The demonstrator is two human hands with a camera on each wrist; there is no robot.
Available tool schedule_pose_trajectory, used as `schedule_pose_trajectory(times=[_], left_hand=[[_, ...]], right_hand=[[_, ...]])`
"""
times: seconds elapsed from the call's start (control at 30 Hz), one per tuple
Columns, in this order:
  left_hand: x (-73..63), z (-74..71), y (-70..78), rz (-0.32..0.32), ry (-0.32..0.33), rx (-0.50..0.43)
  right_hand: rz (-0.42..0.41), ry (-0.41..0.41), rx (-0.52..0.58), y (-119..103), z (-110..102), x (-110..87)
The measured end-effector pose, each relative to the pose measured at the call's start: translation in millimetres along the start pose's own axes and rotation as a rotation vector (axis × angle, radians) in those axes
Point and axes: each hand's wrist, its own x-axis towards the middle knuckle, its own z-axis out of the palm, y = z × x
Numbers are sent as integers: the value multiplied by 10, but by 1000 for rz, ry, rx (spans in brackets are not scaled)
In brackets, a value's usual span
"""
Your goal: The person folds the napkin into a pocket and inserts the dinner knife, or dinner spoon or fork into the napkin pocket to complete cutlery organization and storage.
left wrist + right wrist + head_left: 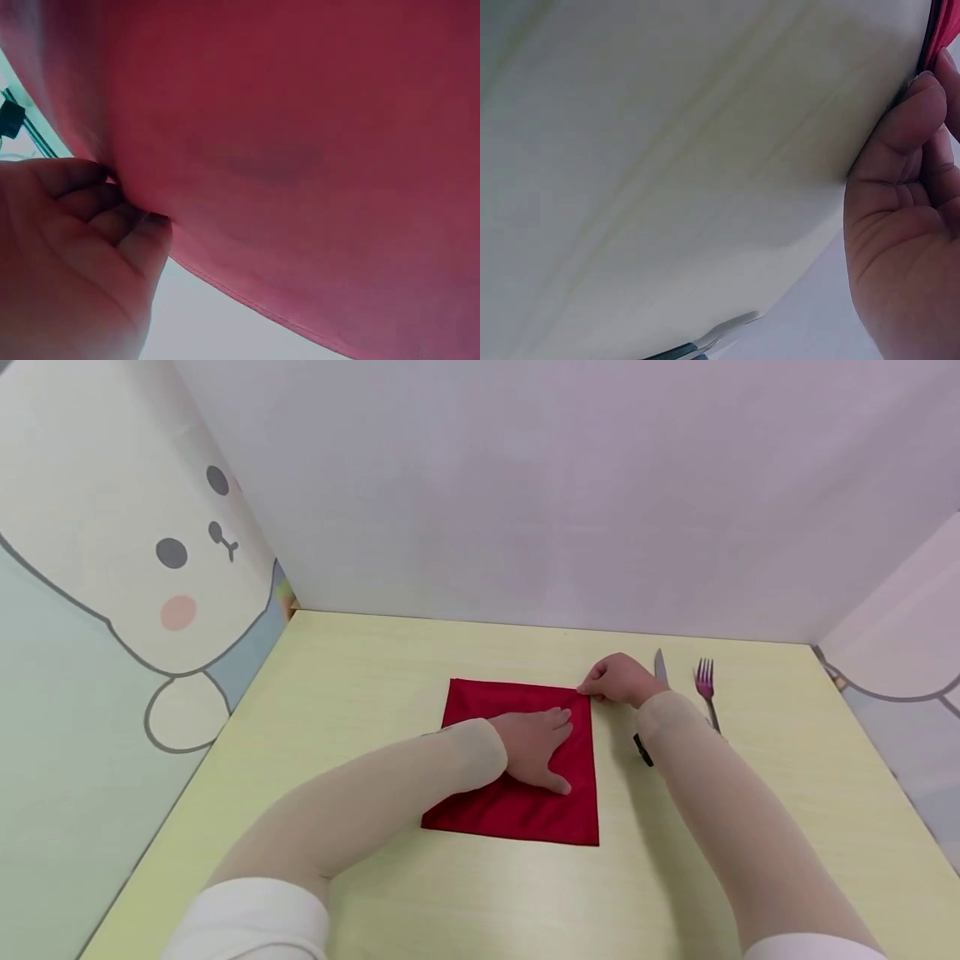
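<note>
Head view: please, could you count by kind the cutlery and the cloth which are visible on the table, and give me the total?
Knife: 1
Fork: 1
Red cloth: 1
Total: 3
Not counted: a black piece beside the right forearm; I cannot tell what it is.

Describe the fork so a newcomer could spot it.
In the head view, find the pale yellow table, then the red cloth. Right of it, past the right hand, lies the fork, pronged, unlike the bladed knife to its left.
</note>
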Motion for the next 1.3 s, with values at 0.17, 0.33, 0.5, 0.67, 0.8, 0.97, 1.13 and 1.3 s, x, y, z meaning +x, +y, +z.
schedule_pose_trajectory(times=[0.17, 0.33, 0.5, 0.67, 0.8, 0.97, 1.13, 1.3], left_hand=[[-184, 95, -30, 4, -6, -60], [-439, 201, -61, 18, 8, -77], [-723, 326, -59, 43, 27, -41], [-1009, 494, -59, 69, 61, -11], [-1243, 639, -70, 83, 81, -7], [-1540, 829, -54, 86, 120, -14], [-1796, 998, -17, 83, 176, -30], [-1988, 1088, 5, 74, 192, -75]], right_hand=[[5, 1, 7, 15, 9, -3], [-5, 1, -3, 24, -7, -13], [-19, -2, -3, 52, -27, 10], [-28, -8, 3, 71, -27, 16], [-28, -9, 4, 67, -21, 10], [-34, -1, -5, 65, -30, 8], [-47, 4, -11, 81, -48, 16], [-45, 7, -13, 84, -60, 6]])
